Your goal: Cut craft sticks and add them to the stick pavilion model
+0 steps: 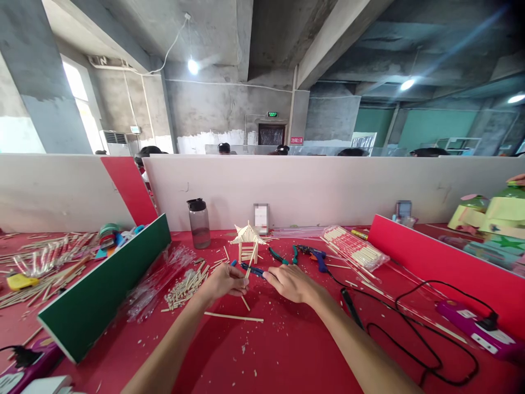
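Pinched in the fingers of my left hand [225,280] is a thin wooden stick [253,255], held at a slant. My right hand [290,282] is closed around a slim dark blue hand tool [255,270]; its tip meets the stick, and its exact kind is too small to tell. Just behind the hands stands a small pavilion model [248,241] made of wooden sticks, with a peaked roof. Another loose stick [234,316] lies on the red table in front of my hands.
Cut stick pieces [184,290] and clear plastic wrappers [164,271] lie left. A water bottle [199,224] stands behind them. Teal-handled pliers [279,256], a glue gun [318,256] and bundled sticks [355,249] are at right, with a black cable and purple power strip [478,328]. Low dividers flank the table.
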Demonstrator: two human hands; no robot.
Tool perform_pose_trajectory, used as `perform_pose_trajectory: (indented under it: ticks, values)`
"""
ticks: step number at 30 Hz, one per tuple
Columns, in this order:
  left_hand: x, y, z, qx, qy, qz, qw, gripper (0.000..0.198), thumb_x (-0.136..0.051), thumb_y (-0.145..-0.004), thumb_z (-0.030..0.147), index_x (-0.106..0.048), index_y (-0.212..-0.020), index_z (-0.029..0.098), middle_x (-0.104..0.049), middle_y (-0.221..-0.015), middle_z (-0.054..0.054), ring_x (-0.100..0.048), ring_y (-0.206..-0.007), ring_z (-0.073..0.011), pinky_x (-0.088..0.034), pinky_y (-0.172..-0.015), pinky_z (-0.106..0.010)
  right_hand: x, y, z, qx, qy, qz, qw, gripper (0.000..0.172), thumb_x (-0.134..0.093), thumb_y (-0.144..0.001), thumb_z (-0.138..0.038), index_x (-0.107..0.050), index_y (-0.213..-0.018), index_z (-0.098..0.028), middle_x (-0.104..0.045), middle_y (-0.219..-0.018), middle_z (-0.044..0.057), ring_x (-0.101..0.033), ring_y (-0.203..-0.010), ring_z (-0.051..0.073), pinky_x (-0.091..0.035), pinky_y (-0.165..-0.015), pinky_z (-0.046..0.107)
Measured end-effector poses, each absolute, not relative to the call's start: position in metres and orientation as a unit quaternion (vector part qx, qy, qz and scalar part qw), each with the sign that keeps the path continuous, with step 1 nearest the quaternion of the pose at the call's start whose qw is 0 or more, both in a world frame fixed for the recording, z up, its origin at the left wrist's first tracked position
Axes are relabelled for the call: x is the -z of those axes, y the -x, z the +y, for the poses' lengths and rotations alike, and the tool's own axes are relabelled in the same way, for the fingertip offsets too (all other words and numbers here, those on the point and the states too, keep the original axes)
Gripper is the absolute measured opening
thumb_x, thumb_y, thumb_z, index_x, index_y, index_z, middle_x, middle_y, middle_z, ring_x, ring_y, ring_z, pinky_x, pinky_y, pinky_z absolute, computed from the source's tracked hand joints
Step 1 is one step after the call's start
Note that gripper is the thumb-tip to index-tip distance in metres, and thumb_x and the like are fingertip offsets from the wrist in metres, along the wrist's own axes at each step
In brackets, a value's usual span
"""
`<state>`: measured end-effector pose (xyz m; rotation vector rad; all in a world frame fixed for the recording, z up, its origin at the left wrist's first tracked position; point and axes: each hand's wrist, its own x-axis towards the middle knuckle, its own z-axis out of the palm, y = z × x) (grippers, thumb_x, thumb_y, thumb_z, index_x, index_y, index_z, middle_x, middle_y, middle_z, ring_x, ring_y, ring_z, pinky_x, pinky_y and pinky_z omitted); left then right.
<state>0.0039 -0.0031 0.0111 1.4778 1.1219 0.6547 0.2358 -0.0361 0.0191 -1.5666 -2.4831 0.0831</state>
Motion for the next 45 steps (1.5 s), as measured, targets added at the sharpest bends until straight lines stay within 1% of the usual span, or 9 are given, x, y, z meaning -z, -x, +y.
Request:
perform_pose_trajectory:
  ticks: [8, 19, 25, 28, 30, 32, 34, 37, 45]
  values:
    - [0.002, -0.007, 0.002, -0.265, -0.615, 0.478, 0.568, 0.033, -0.084, -0.057, 0.041, -0.072, -0.063, 0.011, -0.071, -0.063, -0.006, -0.067, -0.063, -0.0177, -0.057, -0.068, -0.029, -0.01, -0.235, -0.035, 0.007, 0.539, -0.84, 0.065, 0.065, -0.013, -0.102, -0.052, -0.067, -0.093, -0.019, -0.074, -0.091, 0.011, -0.069, -0.087, 0.026, -0.037, -0.073, 0.029]
    - [0.009, -0.009, 0.004, -0.233, -0.634, 0.487, 0.554, 0.027, -0.082, -0.062, 0.037, -0.07, -0.061, 0.013, -0.071, -0.066, -0.007, -0.067, -0.062, -0.0167, -0.056, -0.064, -0.027, 0.002, -0.235, -0.039, -0.021, 0.542, -0.836, 0.078, 0.073, -0.006, -0.102, -0.052, -0.069, -0.085, -0.019, -0.074, -0.085, 0.012, -0.07, -0.079, 0.024, -0.036, -0.066, 0.029]
    - [0.009, -0.007, 0.007, -0.226, -0.665, 0.478, 0.527, 0.036, -0.079, -0.063, 0.047, -0.071, -0.069, 0.012, -0.071, -0.071, -0.007, -0.065, -0.061, -0.0158, -0.053, -0.061, -0.026, 0.001, -0.234, -0.04, -0.028, 0.553, -0.828, 0.091, 0.075, -0.005, -0.102, -0.052, -0.071, -0.086, -0.019, -0.075, -0.088, 0.012, -0.071, -0.084, 0.024, -0.038, -0.067, 0.029]
    - [0.008, -0.005, 0.008, -0.228, -0.699, 0.478, 0.481, 0.04, -0.072, -0.07, 0.05, -0.069, -0.071, 0.011, -0.068, -0.066, -0.008, -0.064, -0.057, -0.0167, -0.052, -0.057, -0.027, 0.001, -0.236, -0.038, -0.024, 0.566, -0.818, 0.093, 0.075, -0.005, -0.102, -0.052, -0.071, -0.085, -0.019, -0.075, -0.089, 0.013, -0.071, -0.085, 0.025, -0.039, -0.068, 0.029]
    - [0.007, -0.004, 0.01, -0.244, -0.724, 0.479, 0.433, 0.042, -0.066, -0.076, 0.051, -0.07, -0.083, 0.01, -0.068, -0.068, -0.008, -0.063, -0.057, -0.0178, -0.051, -0.056, -0.028, 0.001, -0.238, -0.037, -0.02, 0.574, -0.813, 0.09, 0.076, -0.006, -0.102, -0.052, -0.071, -0.083, -0.018, -0.075, -0.089, 0.014, -0.071, -0.087, 0.025, -0.039, -0.069, 0.029]
    - [0.006, -0.003, 0.01, -0.283, -0.743, 0.48, 0.37, 0.044, -0.062, -0.08, 0.048, -0.068, -0.104, 0.012, -0.072, -0.082, -0.01, -0.066, -0.065, -0.0197, -0.051, -0.06, -0.028, 0.001, -0.24, -0.036, -0.014, 0.577, -0.813, 0.084, 0.075, -0.006, -0.102, -0.052, -0.07, -0.083, -0.017, -0.075, -0.09, 0.014, -0.071, -0.088, 0.026, -0.039, -0.069, 0.029]
    - [0.004, -0.003, 0.008, -0.324, -0.763, 0.462, 0.315, 0.049, -0.061, -0.082, 0.043, -0.061, -0.123, 0.017, -0.071, -0.107, -0.012, -0.068, -0.077, -0.0205, -0.052, -0.069, -0.028, 0.0, -0.242, -0.038, -0.007, 0.572, -0.817, 0.076, 0.074, -0.007, -0.102, -0.052, -0.07, -0.085, -0.017, -0.074, -0.09, 0.014, -0.071, -0.087, 0.026, -0.04, -0.069, 0.03]
    - [-0.002, -0.006, 0.002, -0.326, -0.806, 0.391, 0.301, 0.05, -0.059, -0.084, 0.036, -0.055, -0.133, 0.024, -0.06, -0.134, -0.011, -0.067, -0.087, -0.019, -0.052, -0.08, -0.028, -0.001, -0.241, -0.043, 0.002, 0.564, -0.824, 0.06, 0.071, -0.009, -0.102, -0.052, -0.07, -0.091, -0.016, -0.074, -0.09, 0.015, -0.071, -0.084, 0.026, -0.04, -0.07, 0.03]
    - [-0.003, -0.013, -0.004, -0.276, -0.777, 0.363, 0.435, 0.054, -0.067, -0.075, 0.034, -0.062, -0.124, 0.013, -0.07, -0.097, -0.01, -0.065, -0.072, -0.0184, -0.052, -0.068, -0.028, -0.001, -0.239, -0.049, 0.018, 0.545, -0.837, 0.049, 0.067, -0.012, -0.101, -0.053, -0.067, -0.093, -0.016, -0.073, -0.089, 0.014, -0.07, -0.082, 0.027, -0.041, -0.07, 0.031]
